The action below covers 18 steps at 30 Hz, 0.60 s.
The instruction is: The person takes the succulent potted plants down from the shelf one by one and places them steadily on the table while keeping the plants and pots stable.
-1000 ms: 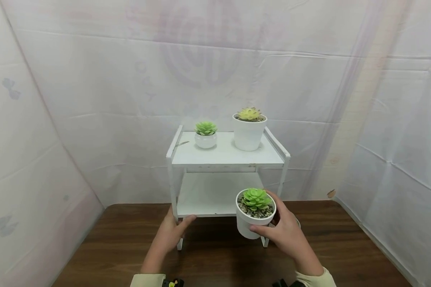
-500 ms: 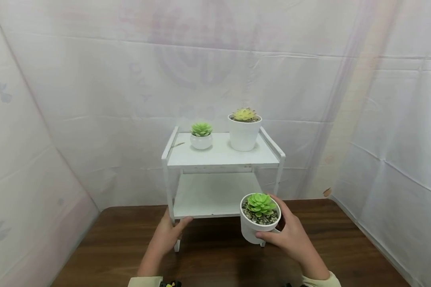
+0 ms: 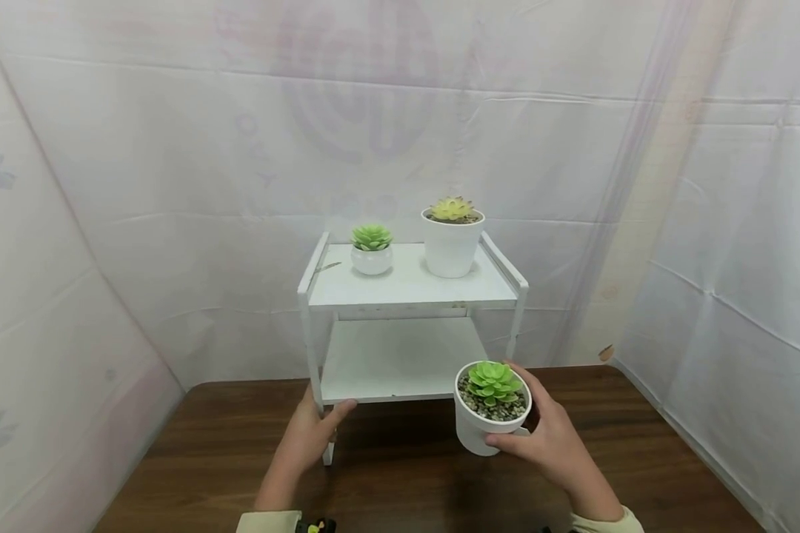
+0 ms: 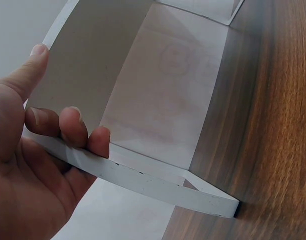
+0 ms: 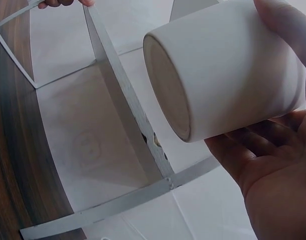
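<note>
My right hand holds a white pot with a green succulent set in pebbles, thumb on the near side and fingers round the back. The pot is in the air, in front of the right end of a white two-tier shelf. In the right wrist view, the pot's underside faces the shelf. My left hand grips the shelf's left front leg at the lower tier. In the left wrist view, its fingers curl round the leg, while the thumb lies along the tier's edge.
On the top tier stand a small round white pot with a green succulent and a taller white pot with a yellowish one. The lower tier sits beneath. Pale sheeting encloses the dark wooden table behind and at both sides.
My right hand has moved the potted succulent right and slightly down, away from the lower tier. My left hand keeps its grip on the leg. The head view has shifted a little.
</note>
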Tool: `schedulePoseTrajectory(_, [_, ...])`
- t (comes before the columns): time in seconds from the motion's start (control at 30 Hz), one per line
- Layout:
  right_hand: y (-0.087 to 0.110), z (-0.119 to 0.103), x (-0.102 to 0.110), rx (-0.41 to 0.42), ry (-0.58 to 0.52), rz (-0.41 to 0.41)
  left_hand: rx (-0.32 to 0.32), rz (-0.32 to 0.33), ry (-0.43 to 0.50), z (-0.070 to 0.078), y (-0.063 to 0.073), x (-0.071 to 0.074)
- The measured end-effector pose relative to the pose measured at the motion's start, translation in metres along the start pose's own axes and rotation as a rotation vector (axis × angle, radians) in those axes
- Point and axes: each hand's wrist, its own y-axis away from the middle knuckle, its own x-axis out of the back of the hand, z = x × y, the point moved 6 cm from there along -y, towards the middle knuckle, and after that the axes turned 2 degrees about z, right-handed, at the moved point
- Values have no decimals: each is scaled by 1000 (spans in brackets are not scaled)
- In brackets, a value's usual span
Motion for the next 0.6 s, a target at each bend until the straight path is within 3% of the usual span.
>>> schedulePoseTrajectory(0.23, [4, 2, 5, 13, -23, -8, 29, -6, -3, -1, 2, 0])
schedulePoseTrajectory(0.6, [13, 9, 20, -20, 31, 25, 10, -12, -7, 0, 0, 0])
